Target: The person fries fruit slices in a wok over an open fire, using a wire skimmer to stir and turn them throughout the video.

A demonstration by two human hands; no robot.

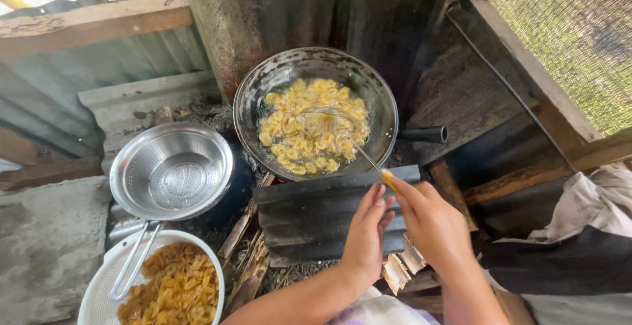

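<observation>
Over the fire, a dark wok (315,68) is seen, filled with yellow banana slices (313,127) frying in oil. A wire skimmer (342,131) is dipped among them; its yellow-tipped handle is pinched by the right hand (428,223), while the left hand (365,233) rests alongside with fingers loosely together, holding nothing. Left of the wok, a steel strainer (171,170) and a white basket of fried chips (171,292) are set. Gentle, shallow stirring is judged best, so oil is not splashed.

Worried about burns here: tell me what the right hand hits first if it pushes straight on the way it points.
Probably the dark metal sheet just ahead of the right hand, then the wok rim; depth is hard to judge.
</observation>
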